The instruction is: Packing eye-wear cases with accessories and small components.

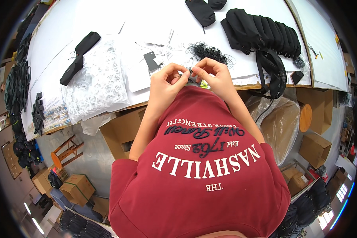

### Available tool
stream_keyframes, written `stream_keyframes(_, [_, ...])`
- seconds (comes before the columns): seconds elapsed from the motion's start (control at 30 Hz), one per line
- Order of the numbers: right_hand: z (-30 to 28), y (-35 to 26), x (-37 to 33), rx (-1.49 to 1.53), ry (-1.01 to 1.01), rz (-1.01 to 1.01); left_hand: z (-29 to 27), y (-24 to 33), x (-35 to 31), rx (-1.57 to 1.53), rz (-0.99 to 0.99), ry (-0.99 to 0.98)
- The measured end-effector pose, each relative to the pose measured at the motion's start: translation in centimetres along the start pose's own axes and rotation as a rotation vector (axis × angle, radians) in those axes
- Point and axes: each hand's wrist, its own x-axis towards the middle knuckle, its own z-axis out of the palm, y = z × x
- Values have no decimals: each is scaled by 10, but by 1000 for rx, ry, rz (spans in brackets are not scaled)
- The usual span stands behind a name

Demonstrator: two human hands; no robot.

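At the table's near edge, my left hand [167, 79] and my right hand [215, 76] meet fingertip to fingertip. Both are closed in a pinch around a small dark thing [190, 70], too small and covered to name. Just beyond my right hand lies a tangled heap of black strings [208, 53]. A flat dark-grey tag [151, 61] rests beyond my left hand, among scattered white paper tags [167, 50]. Below my fingertips a bit of grey and yellow-green material shows, partly hidden.
Left on the white table [139, 18] lies a clear bag of white labels [97, 81], with a black pouch [82, 49] against it. A row of black pouches [265, 33] and black straps [271, 73] lies to the right. Cardboard boxes [315, 148] and a wooden stool [65, 152] stand below.
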Motion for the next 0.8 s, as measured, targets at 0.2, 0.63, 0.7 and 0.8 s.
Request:
stream_keyframes(0.2, [-5,-7,-1,-39,-77,3,-4,0,1,-18,-10,-64])
stream_keyframes(0.63, [-11,14,18,-326,-151,-350,-7,2,14,-27,111,-133])
stream_keyframes(0.7, [-12,18,15,-335,-280,-262,-11,5,17,17,173,-131])
stream_keyframes(0.8, [-4,27,10,-351,-357,-323,-19,3,25,87,283,-121])
